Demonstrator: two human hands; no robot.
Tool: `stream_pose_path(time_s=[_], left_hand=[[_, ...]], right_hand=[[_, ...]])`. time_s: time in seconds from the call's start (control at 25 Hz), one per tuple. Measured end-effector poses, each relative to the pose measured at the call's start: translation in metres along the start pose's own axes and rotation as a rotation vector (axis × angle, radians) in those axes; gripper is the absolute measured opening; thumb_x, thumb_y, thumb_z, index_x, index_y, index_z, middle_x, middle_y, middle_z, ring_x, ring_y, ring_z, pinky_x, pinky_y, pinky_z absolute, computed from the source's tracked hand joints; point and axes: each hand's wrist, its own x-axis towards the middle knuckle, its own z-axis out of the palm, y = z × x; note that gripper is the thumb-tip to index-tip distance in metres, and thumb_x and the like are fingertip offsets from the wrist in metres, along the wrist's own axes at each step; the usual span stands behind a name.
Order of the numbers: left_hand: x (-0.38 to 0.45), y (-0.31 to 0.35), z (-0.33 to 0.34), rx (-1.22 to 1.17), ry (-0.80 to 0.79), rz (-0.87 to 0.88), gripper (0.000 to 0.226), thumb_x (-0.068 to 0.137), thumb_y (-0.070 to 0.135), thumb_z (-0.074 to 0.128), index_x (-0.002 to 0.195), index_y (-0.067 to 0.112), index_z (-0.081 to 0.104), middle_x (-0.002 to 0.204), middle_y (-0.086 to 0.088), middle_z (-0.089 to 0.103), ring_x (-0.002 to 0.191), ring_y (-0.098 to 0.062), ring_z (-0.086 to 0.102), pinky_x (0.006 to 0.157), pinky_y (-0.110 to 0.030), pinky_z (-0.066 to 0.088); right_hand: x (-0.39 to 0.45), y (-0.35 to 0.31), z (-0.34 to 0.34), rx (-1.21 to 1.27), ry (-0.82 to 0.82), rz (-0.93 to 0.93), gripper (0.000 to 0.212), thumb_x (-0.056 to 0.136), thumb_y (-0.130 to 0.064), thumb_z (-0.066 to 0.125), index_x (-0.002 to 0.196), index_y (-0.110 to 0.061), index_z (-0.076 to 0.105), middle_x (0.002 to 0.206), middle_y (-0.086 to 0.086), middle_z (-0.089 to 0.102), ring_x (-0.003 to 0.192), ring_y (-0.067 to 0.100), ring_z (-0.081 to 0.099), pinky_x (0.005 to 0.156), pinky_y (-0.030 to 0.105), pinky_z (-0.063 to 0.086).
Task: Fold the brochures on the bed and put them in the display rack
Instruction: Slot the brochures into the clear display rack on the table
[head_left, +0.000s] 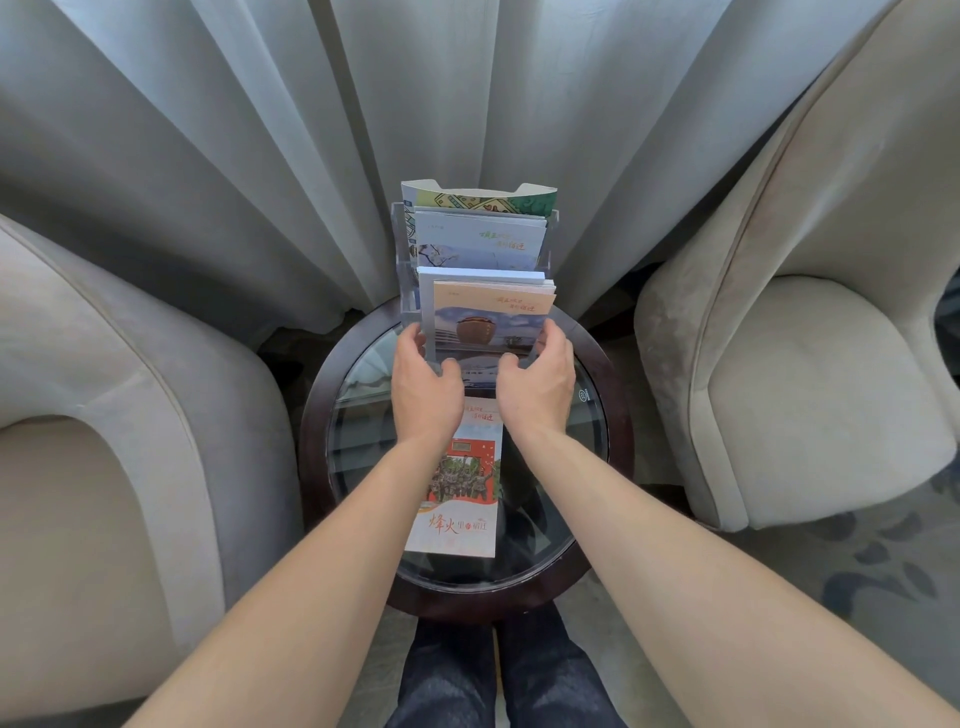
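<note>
A clear acrylic display rack (402, 244) stands at the far edge of a round glass table (597, 447). Its back tier holds a green patterned folder (483, 200), the middle tier pale blue brochures (478, 236). In the front tier stands a stack topped by a peach brochure (491, 322) with a round building on it. My left hand (423, 382) grips the stack's left edge and my right hand (535, 384) grips its right edge, thumbs on the front. A folded brochure with a red photo (457, 499) lies flat on the glass, between my forearms.
Two beige armchairs flank the table, one at left (104, 415) and one at right (805, 364). Grey curtains (260, 130) hang close behind the rack. My legs in dark trousers (498, 675) are right against the table's near rim.
</note>
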Motion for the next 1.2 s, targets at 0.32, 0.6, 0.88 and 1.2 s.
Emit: stream_pose_path(time_s=[0.32,0.6,0.88,1.2], left_hand=[[-0.004,-0.001,0.007,0.061,0.008,0.049,0.063,0.096,0.016,0.054,0.153,0.026,0.029,0.151,0.004,0.041,0.138,-0.016,0.039,0.104,-0.027,0.032],[-0.003,-0.003,0.008,0.101,-0.007,0.063,0.065,0.098,0.017,0.050,0.156,0.025,0.022,0.155,0.003,0.035,0.142,-0.017,0.033,0.111,-0.035,0.033],[-0.009,-0.001,0.013,0.048,-0.010,0.082,0.067,0.097,0.014,0.050,0.156,0.027,0.021,0.156,0.005,0.033,0.142,-0.012,0.031,0.103,-0.022,0.027],[-0.003,0.004,0.009,-0.022,0.041,0.080,0.049,0.095,0.012,0.050,0.141,0.027,0.042,0.138,0.009,0.048,0.124,-0.007,0.046,0.099,-0.026,0.040]], right_hand=[[-0.002,0.003,-0.002,-0.036,-0.011,-0.099,0.053,0.092,-0.023,0.060,0.142,-0.025,0.046,0.135,-0.007,0.052,0.122,0.011,0.049,0.098,0.032,0.045],[0.002,0.000,0.001,-0.005,-0.012,-0.006,0.059,0.092,-0.023,0.062,0.146,-0.026,0.040,0.143,-0.004,0.047,0.128,0.016,0.048,0.102,0.040,0.048],[-0.003,0.002,0.003,-0.004,0.000,-0.047,0.056,0.091,-0.021,0.062,0.144,-0.026,0.043,0.135,-0.006,0.048,0.121,0.010,0.049,0.093,0.029,0.045],[0.002,0.005,-0.003,0.016,-0.031,-0.026,0.051,0.091,-0.020,0.063,0.139,-0.026,0.048,0.132,-0.007,0.052,0.119,0.009,0.050,0.091,0.026,0.041]])
